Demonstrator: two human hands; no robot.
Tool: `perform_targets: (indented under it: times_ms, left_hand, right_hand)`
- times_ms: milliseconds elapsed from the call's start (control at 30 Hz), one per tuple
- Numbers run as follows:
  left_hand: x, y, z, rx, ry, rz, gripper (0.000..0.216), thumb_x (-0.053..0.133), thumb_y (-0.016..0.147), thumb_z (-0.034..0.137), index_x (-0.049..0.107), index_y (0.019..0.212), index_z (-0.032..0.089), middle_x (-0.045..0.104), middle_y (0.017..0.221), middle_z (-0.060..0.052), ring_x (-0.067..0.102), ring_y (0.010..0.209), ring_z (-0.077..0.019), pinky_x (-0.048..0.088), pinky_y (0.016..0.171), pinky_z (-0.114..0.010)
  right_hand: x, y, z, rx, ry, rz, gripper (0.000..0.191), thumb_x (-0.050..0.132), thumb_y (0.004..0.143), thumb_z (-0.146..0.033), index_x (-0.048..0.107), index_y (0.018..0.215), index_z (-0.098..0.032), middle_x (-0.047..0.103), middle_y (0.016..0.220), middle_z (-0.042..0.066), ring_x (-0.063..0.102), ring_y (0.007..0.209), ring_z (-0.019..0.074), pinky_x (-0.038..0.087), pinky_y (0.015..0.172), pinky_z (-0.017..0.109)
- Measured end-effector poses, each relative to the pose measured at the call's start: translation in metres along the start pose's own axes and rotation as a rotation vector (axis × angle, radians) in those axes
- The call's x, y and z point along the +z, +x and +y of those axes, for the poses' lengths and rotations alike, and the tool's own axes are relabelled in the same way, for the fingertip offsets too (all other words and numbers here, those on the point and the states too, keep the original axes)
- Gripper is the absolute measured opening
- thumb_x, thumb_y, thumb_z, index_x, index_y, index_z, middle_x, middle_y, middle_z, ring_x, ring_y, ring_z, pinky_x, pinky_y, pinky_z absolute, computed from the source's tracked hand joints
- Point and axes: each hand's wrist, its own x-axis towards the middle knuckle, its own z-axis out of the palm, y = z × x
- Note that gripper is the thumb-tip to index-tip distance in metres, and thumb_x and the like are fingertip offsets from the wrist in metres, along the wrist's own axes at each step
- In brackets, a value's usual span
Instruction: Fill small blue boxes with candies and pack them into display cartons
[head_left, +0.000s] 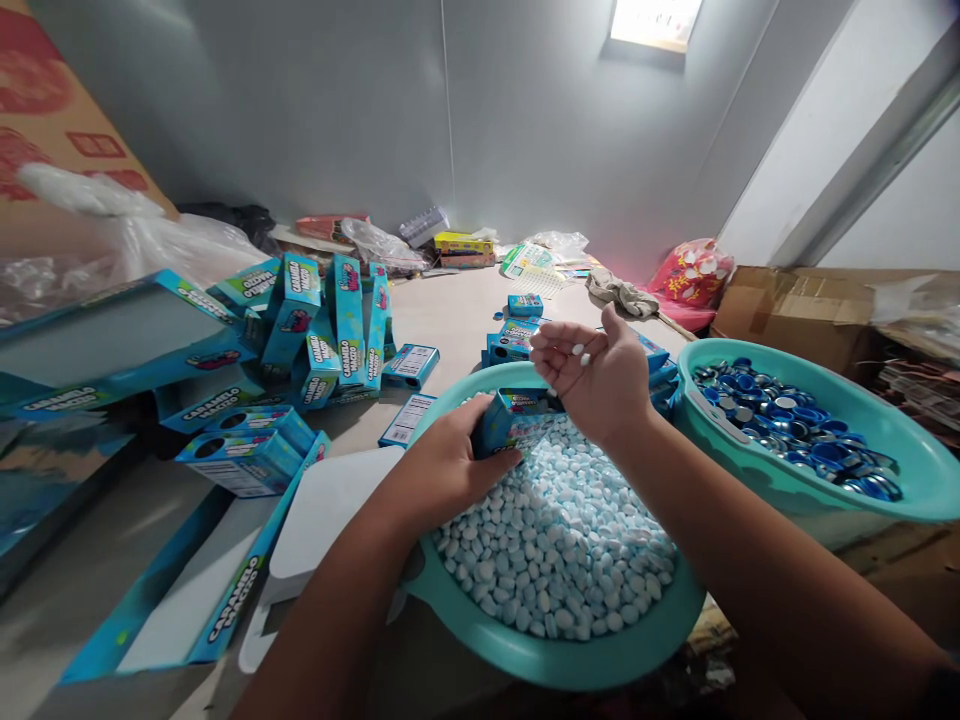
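Observation:
My left hand point(450, 462) grips a small blue candy box point(501, 422) above a turquoise basin point(559, 668). Its thumb runs along the near side of the box, and its fingers are behind. Pale blue and white candies point(555, 570) fill much of the basin. Over the basin's far right part, my right hand point(609, 385) is turned palm up with its fingers slightly curled. A few white candies point(585, 358) rest on that palm and fingers. The right hand is just right of the box, and I cannot tell whether they touch.
Right of the basin stands another turquoise basin point(814, 500) with blue and silver caps. A white scale point(330, 510) is at left, beside an open display carton point(225, 600). Several blue boxes point(349, 320) stand behind it. A cardboard box point(795, 310) sits at far right.

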Motion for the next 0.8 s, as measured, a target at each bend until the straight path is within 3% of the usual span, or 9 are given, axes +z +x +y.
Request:
perform_targets:
  times_ms: [167,400,633,800]
  left_hand:
    - [0.001,0.0,-0.001,-0.003,0.02,0.024,0.056,0.066,0.082,0.045,0.058,0.132,0.022,0.065,0.126,-0.012,0.06,0.114,-0.035,0.05,0.095,-0.052]
    - [0.002,0.001,-0.002,0.054,0.047,0.154,0.039,0.064,0.085,0.039,0.06,0.12,0.023,0.069,0.112,-0.007,0.064,0.101,-0.0292,0.051,0.087,-0.043]
    - [0.003,0.002,-0.007,0.065,0.035,0.142,0.039,0.066,0.084,0.041,0.061,0.119,0.024,0.069,0.109,-0.007,0.065,0.097,-0.0292,0.051,0.082,-0.042]
    - [0.004,0.003,-0.006,0.066,0.009,0.134,0.036,0.066,0.084,0.039,0.06,0.117,0.025,0.07,0.107,-0.005,0.065,0.095,-0.0273,0.051,0.079,-0.039]
  right_hand:
    - [0.002,-0.001,-0.002,0.037,-0.045,-0.036,0.067,0.026,0.1,-0.046,0.073,0.064,-0.015,0.072,0.072,0.011,0.068,0.075,0.0182,0.05,0.084,0.033]
    - [-0.001,-0.003,0.005,-0.073,-0.28,-0.167,0.067,0.033,0.095,-0.066,0.076,0.072,-0.02,0.076,0.092,0.011,0.067,0.101,0.0253,0.04,0.102,0.045]
    - [-0.002,-0.006,0.007,-0.052,-0.465,-0.361,0.082,0.023,0.092,-0.081,0.079,0.077,-0.023,0.074,0.114,0.01,0.06,0.12,0.0257,0.034,0.111,0.046]
    - [-0.005,-0.005,0.008,-0.052,-0.535,-0.387,0.091,0.013,0.089,-0.085,0.08,0.083,-0.025,0.07,0.124,0.008,0.056,0.125,0.0251,0.028,0.116,0.046]
